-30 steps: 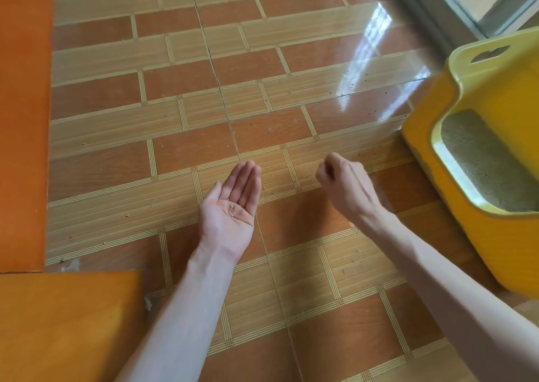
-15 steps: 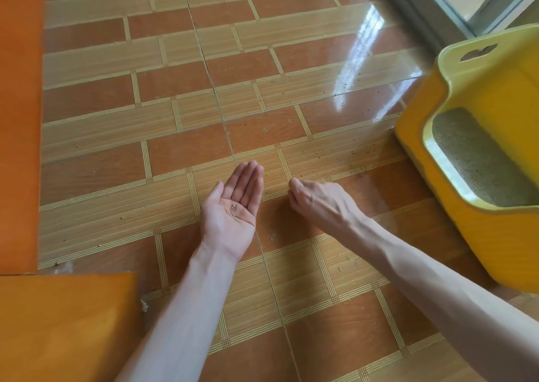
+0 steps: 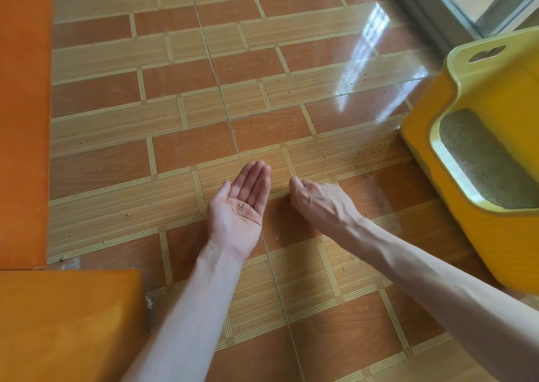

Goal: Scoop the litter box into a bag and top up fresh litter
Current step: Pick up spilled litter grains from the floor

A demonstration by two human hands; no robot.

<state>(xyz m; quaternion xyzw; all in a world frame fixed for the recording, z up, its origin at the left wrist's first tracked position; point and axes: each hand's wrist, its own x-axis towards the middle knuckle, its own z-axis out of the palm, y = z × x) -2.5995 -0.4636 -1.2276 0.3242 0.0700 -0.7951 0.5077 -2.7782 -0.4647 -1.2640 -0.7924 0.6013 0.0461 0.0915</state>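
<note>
The left hand [image 3: 239, 206] lies palm up just above the floor [image 3: 204, 90], fingers straight and pressed together, a few litter grains [image 3: 240, 209] in the palm behind them. Just right of those fingertips the right hand [image 3: 318, 199] reaches down, fingers curled toward the tiles; whether they pinch anything, I cannot tell. Farther right stands the yellow litter box [image 3: 490, 177], litter inside.

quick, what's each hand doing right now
Left hand: open, palm up, a few small grey litter grains resting on it.
Right hand: down at the tiled floor; grip cannot be told.
</note>
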